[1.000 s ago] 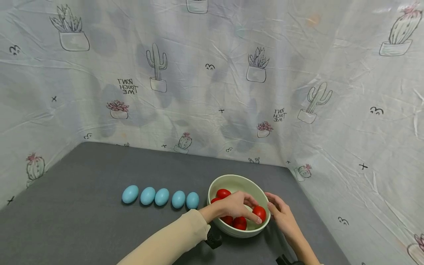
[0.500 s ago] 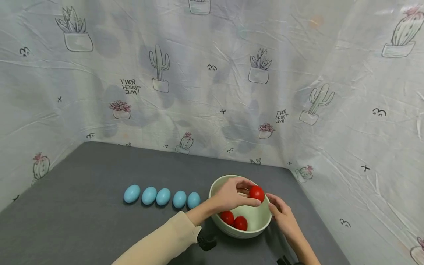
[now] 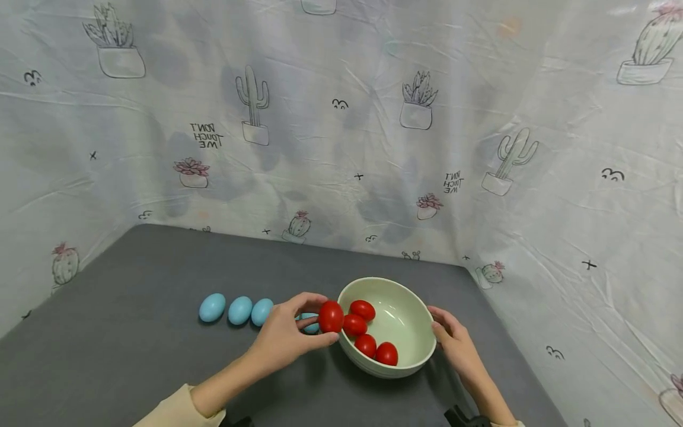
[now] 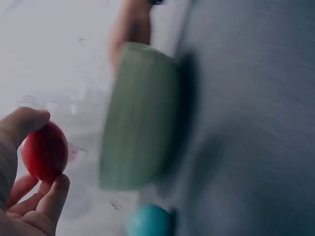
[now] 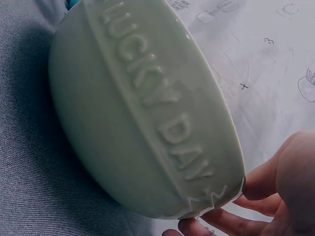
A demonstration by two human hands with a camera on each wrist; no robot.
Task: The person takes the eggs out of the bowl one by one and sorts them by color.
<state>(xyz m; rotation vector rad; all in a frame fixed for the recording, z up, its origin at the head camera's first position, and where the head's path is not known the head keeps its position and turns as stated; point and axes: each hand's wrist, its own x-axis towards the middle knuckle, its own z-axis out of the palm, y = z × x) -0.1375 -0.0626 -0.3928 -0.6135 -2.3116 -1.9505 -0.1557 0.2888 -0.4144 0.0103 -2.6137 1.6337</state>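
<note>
A red egg (image 3: 331, 316) is pinched between the thumb and fingers of my left hand (image 3: 288, 332), just outside the left rim of a pale green bowl (image 3: 400, 320). That hand hides part of the row of blue eggs (image 3: 212, 308) behind it. In the left wrist view the held egg (image 4: 45, 151) hangs apart from the blurred bowl (image 4: 140, 118). Several red eggs (image 3: 386, 353) lie along the bowl's left side. At its right rim, my right hand (image 3: 456, 344) holds the bowl; the right wrist view shows thumb and fingers (image 5: 263, 179) against its edge.
The blue eggs stand in a line on the grey table (image 3: 133, 356), left of the bowl. A white sheet (image 3: 320, 148) printed with cacti encloses the table's back and sides. The raised letters "LUCKY DAY" mark the bowl's outer wall (image 5: 108, 123).
My left hand has lifted a red egg out of the bowl and carried it left past the rim, uncovering the red eggs inside. The right hand has stayed at the bowl.
</note>
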